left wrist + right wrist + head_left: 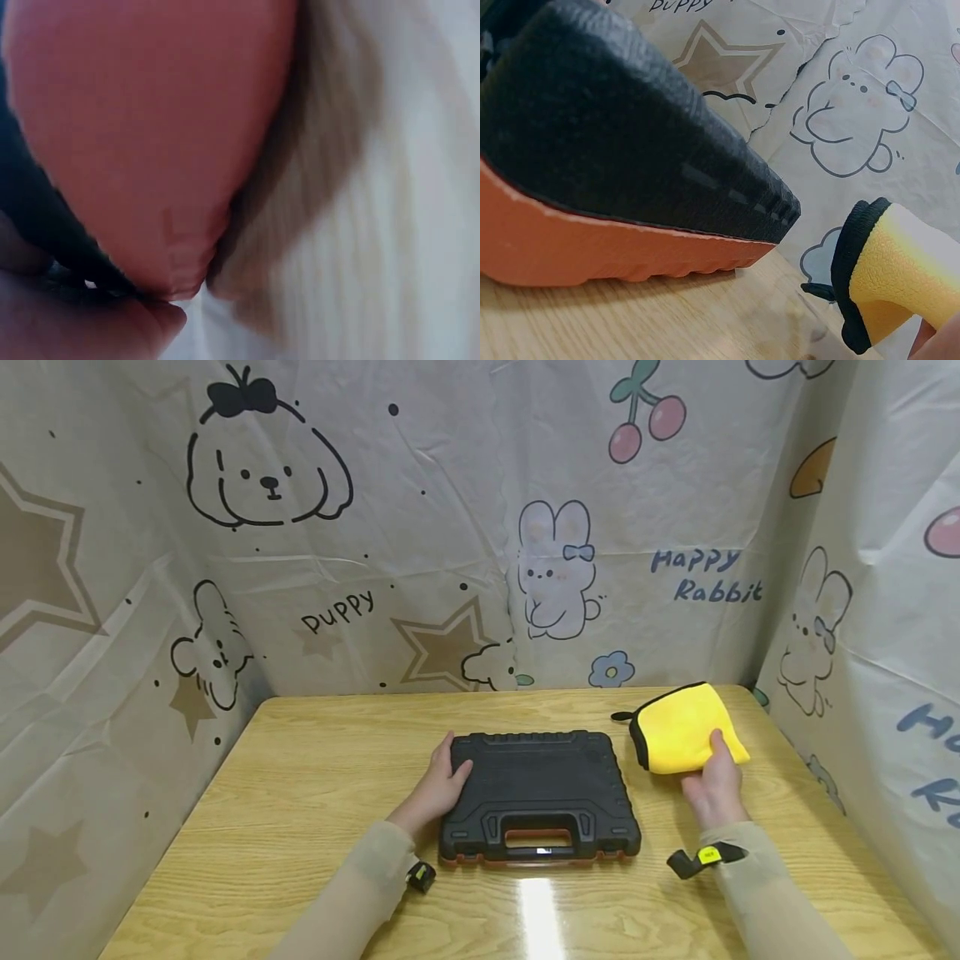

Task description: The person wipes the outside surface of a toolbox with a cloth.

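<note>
A black plastic carrying case [543,777] with an orange-red underside lies flat on the table, its handle toward me. My left hand [438,789] grips its left side, thumb on the lid and fingers along the edge. In the left wrist view the case's orange-red side [150,135] fills much of the frame, with fingertips [161,322] at its lower corner. My right hand [716,785] holds a folded yellow cloth [678,731] with black trim and a small black loop. The thumb lies on top of the cloth; the other fingers are mostly hidden beneath it.
The wooden table [300,793] has a printed fabric sheet [420,527] hanging behind it and at both sides. The cloth is right of the case, near the table's back right corner. A black strap [708,858] is on the right wrist.
</note>
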Demonstrator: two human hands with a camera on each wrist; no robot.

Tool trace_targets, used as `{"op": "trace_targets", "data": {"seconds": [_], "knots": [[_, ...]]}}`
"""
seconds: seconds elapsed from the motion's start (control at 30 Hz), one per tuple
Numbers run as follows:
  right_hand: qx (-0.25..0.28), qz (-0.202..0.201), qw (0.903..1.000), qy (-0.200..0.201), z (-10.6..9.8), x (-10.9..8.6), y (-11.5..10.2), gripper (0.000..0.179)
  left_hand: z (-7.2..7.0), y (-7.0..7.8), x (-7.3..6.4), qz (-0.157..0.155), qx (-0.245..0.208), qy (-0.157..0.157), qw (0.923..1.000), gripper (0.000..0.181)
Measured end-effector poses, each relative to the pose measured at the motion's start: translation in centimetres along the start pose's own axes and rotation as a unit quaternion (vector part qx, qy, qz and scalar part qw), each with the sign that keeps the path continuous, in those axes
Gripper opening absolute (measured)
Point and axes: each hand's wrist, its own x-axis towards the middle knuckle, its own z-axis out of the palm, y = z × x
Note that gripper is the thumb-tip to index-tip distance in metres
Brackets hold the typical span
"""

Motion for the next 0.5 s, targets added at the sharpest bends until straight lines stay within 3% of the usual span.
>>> {"op": "trace_targets", "data": {"seconds": [0.23, 0.37, 0.5], "knots": [[-0.007, -0.003, 1.0000, -0.005, 0.03, -0.08, 0.08, 0.054, 0.06, -0.49, 0.13, -0.039, -0.089, 0.005, 0.9952, 0.060], [-0.014, -0.008, 0.9999, -0.004, 0.18, -0.20, 0.06, 0.054, 0.08, -0.73, 0.11, -0.083, -0.142, 0.003, 0.9864, 0.059], [-0.056, -0.052, 0.9970, 0.012, 0.61, -0.49, 0.12, 0.053, 0.11, -1.03, -0.03, -0.112, -0.180, -0.004, 0.9773, 0.060]]}}
